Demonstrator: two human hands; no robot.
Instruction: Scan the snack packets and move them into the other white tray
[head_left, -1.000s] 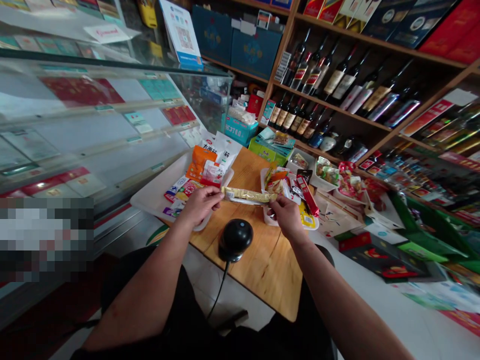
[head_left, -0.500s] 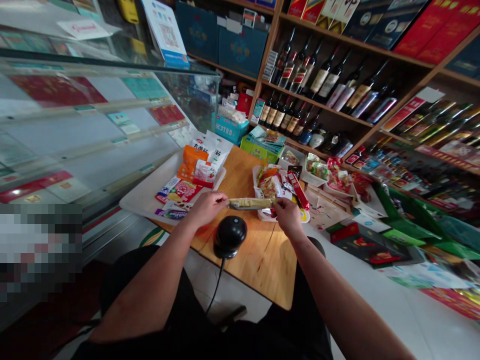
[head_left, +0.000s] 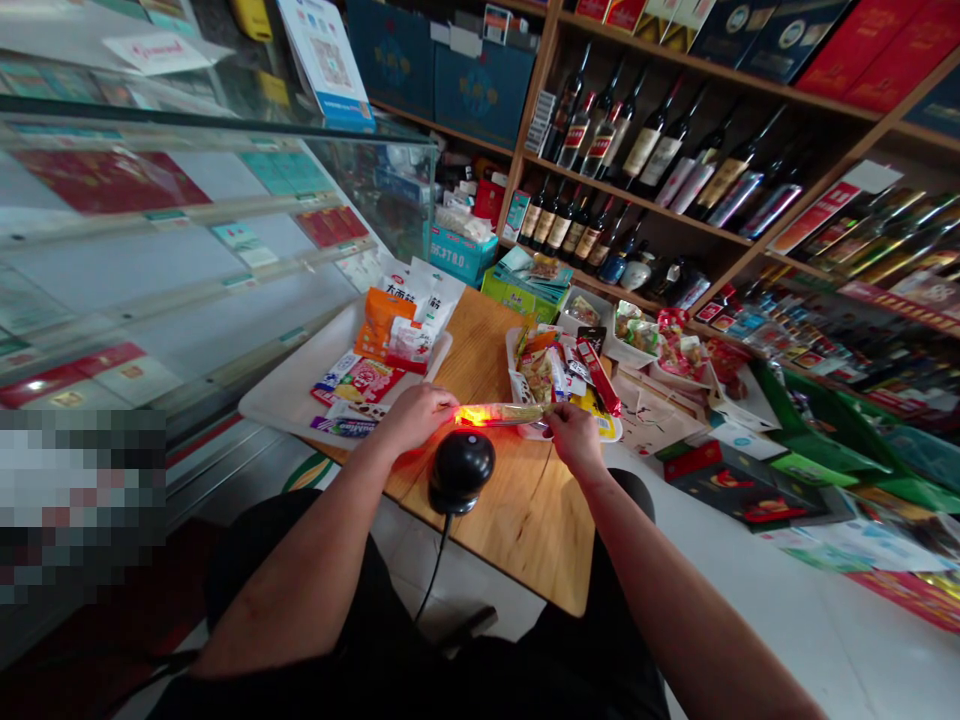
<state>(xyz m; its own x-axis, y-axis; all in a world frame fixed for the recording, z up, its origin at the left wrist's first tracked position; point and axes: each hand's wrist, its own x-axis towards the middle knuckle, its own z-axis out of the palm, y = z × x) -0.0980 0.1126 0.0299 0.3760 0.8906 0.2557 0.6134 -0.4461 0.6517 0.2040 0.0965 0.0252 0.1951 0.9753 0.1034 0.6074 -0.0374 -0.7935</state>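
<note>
**Slim wrapped packet (head_left: 501, 413) stretched between two pinching hands, one end lit red**

The packet lies level between the hands, just beyond a black domed device (head_left: 463, 465), its left half glowing red and yellow. The left hand (head_left: 421, 414) is nearly closed, fingertips and thumb pinching the packet's left end; the right hand (head_left: 576, 432) grips the other end the same way. The device stands on a wooden table (head_left: 532, 530), nearer the body than both hands, its cable (head_left: 435, 575) dropping over the near edge. Beyond and left of the left hand sits a white tray (head_left: 274, 390) with an orange bag (head_left: 384, 324) and other snack packs. Just beyond the right hand, which partly covers its near side, is a smaller white tray (head_left: 512, 350) crowded with packets. Farther off, bottles (head_left: 639, 150) line shelves.
</note>
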